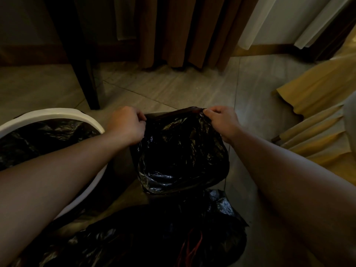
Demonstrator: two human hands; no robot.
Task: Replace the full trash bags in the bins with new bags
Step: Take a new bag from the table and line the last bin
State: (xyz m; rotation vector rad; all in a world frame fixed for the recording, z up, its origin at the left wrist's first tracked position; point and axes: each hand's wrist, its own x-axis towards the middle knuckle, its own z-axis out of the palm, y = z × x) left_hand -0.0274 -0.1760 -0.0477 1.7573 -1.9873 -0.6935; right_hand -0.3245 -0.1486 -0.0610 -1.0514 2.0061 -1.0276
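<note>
Left hand (126,125): fingers curled in, thumb and fingertips pinching the rim of the black bag (179,151) at about 10 o'clock on its mouth. Right hand (221,122): same grip, fingers bent, pinching the rim at about 1 o'clock. Between my two hands the far edge of the bag is pulled taut; the mouth stands open and faces me. The film is crumpled and glossy, the inside dark. Cannot tell whether a bin sits under this bag, because the plastic hides whatever is below. At 9 o'clock from the bag, just beside my left forearm, is the white bin (52,113), with a black liner (38,137) lying inside its rim. At 6 o'clock, near me on the floor (173,87), lies a bulging full bag (144,237), also black, touching or nearly touching the lower edge of the held bag; red strands (194,245) show at its top, identity unclear. Farther out: a dark furniture leg (86,79) at 11 o'clock, a brown curtain (173,31) at 12 o'clock reaching down to the floor, and yellow pleated fabric (316,105) at 3 o'clock. The floor is grey tile.
</note>
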